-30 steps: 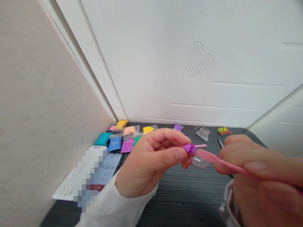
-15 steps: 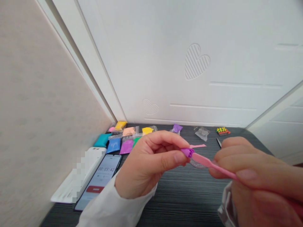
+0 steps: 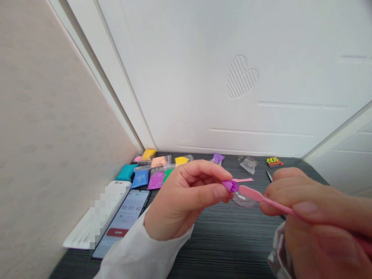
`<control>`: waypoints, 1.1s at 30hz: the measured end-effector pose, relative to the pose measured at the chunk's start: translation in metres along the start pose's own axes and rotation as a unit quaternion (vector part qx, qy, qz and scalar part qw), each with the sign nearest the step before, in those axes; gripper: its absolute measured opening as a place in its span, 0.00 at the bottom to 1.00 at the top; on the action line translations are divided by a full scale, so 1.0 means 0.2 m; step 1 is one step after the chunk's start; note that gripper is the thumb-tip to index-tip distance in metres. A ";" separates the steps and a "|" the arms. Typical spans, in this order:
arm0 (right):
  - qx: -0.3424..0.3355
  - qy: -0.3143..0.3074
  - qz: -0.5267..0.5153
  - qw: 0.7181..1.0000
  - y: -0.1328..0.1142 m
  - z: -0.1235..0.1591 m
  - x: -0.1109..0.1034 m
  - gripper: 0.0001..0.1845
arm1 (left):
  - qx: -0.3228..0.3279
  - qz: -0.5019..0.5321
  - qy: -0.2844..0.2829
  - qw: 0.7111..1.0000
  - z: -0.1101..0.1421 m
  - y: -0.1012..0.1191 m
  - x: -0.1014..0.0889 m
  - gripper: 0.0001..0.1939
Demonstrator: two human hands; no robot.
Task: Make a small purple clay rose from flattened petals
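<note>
Between thumb and fingers, my left hand pinches a small purple clay rose with rolled, spiral petals. My right hand is closed around a pink plastic clay tool, its flat rounded tip pointing at the rose across a narrow gap. Behind the rose, a thin pink strip lies on the table. Below the tool's tip sits a clear round disc with small white bits on it, partly hidden by the tool.
Bags of coloured clay, among them blue and magenta, stand at the back left. A phone showing a timer lies beside a white box. At the back right are a clear bag, a small yellow-and-red clay piece and a metal blade.
The pink tool's tip has drawn back slightly to the right, off the purple rose. My left hand keeps its pinch on the rose almost in place.
</note>
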State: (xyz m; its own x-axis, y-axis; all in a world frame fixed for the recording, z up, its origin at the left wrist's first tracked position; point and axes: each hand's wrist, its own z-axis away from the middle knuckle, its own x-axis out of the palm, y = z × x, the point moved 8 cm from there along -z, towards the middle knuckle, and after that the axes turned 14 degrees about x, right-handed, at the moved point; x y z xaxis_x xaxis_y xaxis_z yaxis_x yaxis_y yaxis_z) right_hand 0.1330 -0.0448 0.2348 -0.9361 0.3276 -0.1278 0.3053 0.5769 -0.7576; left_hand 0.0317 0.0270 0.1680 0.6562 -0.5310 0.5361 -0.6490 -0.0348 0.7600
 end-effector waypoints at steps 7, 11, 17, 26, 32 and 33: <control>0.080 0.032 -0.056 0.995 0.03 -0.02 0.00 0.16 | -0.001 0.000 0.001 1.000 0.00 0.00 0.01 0.06; 0.062 0.010 -0.032 0.997 0.02 -0.01 0.01 0.17 | -0.009 0.012 0.009 1.000 0.00 -0.01 0.00 0.06; 0.066 0.056 -0.040 0.995 0.00 -0.01 0.00 0.17 | -0.030 0.046 0.008 0.998 0.01 -0.03 0.02 0.06; 0.038 0.027 -0.109 0.993 0.03 -0.04 -0.02 0.10 | -0.067 0.140 0.004 0.988 0.02 -0.07 0.05 0.04; 0.000 -0.059 0.011 0.998 -0.01 -0.11 0.05 0.09 | -0.051 0.172 0.034 0.983 0.00 -0.05 0.05 0.05; -0.018 -0.077 0.043 0.996 -0.03 -0.11 0.07 0.10 | -0.046 0.176 0.037 0.983 0.00 -0.04 0.05 0.05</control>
State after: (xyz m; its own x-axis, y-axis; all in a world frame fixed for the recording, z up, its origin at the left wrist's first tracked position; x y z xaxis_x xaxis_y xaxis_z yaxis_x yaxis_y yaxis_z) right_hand 0.1217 -0.0269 0.2518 -0.9211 0.2597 -0.2900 0.3889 0.5786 -0.7169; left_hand 0.0442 0.0220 0.1666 0.4260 -0.4328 0.7945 -0.8053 0.2189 0.5510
